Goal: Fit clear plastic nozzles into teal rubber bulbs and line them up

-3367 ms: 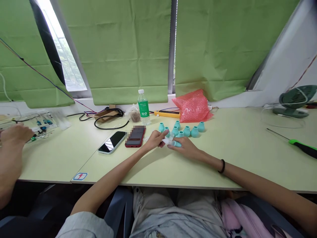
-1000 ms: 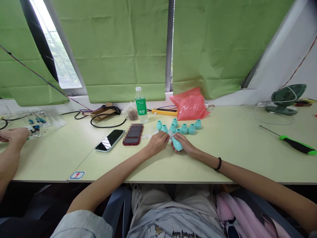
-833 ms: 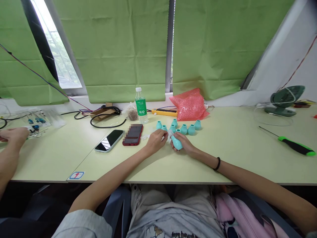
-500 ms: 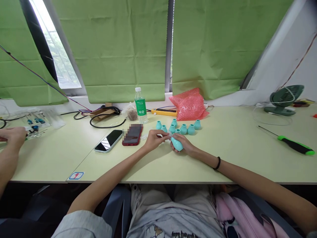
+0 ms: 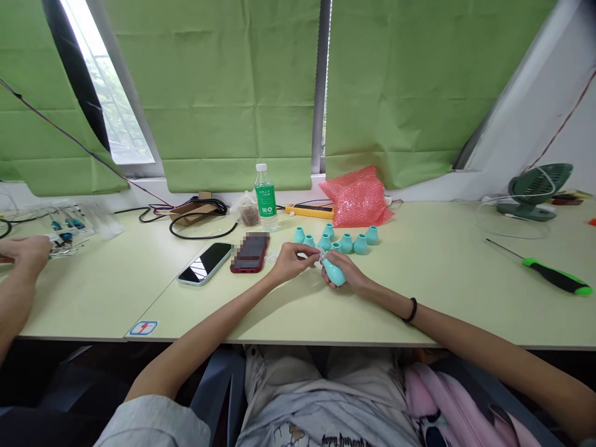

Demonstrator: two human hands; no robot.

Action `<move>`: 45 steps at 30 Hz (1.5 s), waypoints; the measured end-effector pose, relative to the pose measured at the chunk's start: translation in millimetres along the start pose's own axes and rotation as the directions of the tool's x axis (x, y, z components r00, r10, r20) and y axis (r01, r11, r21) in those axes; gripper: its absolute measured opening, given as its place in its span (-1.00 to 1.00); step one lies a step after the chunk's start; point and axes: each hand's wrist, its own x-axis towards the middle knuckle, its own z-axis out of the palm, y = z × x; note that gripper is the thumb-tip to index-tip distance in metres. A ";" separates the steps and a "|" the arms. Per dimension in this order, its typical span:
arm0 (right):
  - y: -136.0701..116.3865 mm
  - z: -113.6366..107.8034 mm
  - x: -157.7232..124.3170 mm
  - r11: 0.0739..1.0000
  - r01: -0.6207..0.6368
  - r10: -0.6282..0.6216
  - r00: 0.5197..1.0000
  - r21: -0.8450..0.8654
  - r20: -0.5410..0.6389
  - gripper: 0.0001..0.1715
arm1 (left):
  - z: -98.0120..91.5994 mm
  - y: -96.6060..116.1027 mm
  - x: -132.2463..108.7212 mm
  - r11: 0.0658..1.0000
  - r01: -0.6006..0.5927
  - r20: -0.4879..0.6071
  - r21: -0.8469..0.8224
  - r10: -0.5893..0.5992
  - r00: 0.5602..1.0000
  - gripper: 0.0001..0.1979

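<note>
My right hand (image 5: 348,270) is wrapped round a teal rubber bulb (image 5: 334,273), its rounded end tilted toward me. At the bulb's neck sits a small clear plastic piece (image 5: 322,254). My left hand (image 5: 294,262) pinches at that clear piece with thumb and forefinger; its exact shape is too small to make out. Just beyond both hands stand several more teal rubber bulbs (image 5: 346,243), their open necks pointing up.
To the left lie a red-cased phone (image 5: 250,253) and a light-cased phone (image 5: 205,264). Behind are a water bottle (image 5: 266,200), red bubble wrap (image 5: 356,197) and a black cable (image 5: 202,237). A screwdriver (image 5: 554,274) and green fan (image 5: 535,189) are right. Another person's hand (image 5: 25,254) works far left.
Both hands keep nearly the same place and hold. The view has shifted very slightly; the left fingers have moved a little at the bulb's neck.
</note>
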 end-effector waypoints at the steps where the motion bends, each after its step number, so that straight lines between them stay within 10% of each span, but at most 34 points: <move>1: 0.4 0.6 -0.3 1.000 0.001 -0.001 1.000 -0.011 -0.002 -0.70 | 0.8 -1.1 -0.8 0.999 -0.022 -0.019 0.034 0.022 1.000 -0.78; 22: 1.8 4.2 -2.4 0.970 0.129 -0.158 0.979 -0.207 -0.127 -0.69 | 11.8 -6.4 -8.3 0.927 -0.213 -0.142 0.308 0.266 0.953 -0.82; 30: -3.4 4.1 0.6 0.988 0.128 -0.132 0.990 -0.087 -0.044 -0.71 | -18.2 -4.8 11.8 0.969 0.180 0.197 -0.170 -0.146 0.969 -0.91; 38: -6.1 2.4 3.1 0.993 -0.004 0.006 1.000 0.114 -0.022 -0.71 | -28.4 -14.2 17.6 0.916 0.301 0.315 -0.264 -0.213 0.925 -0.91; 42: -9.0 -1.3 3.0 0.987 -0.009 0.016 0.999 0.160 -0.043 -0.71 | -34.0 -19.1 19.1 0.989 0.144 0.127 0.033 -0.147 0.981 -0.87; 45: -7.3 -1.3 2.5 0.996 0.066 -0.062 0.996 0.062 -0.057 -0.75 | -34.9 -28.2 20.2 0.867 -0.036 0.026 0.497 0.026 0.999 -0.90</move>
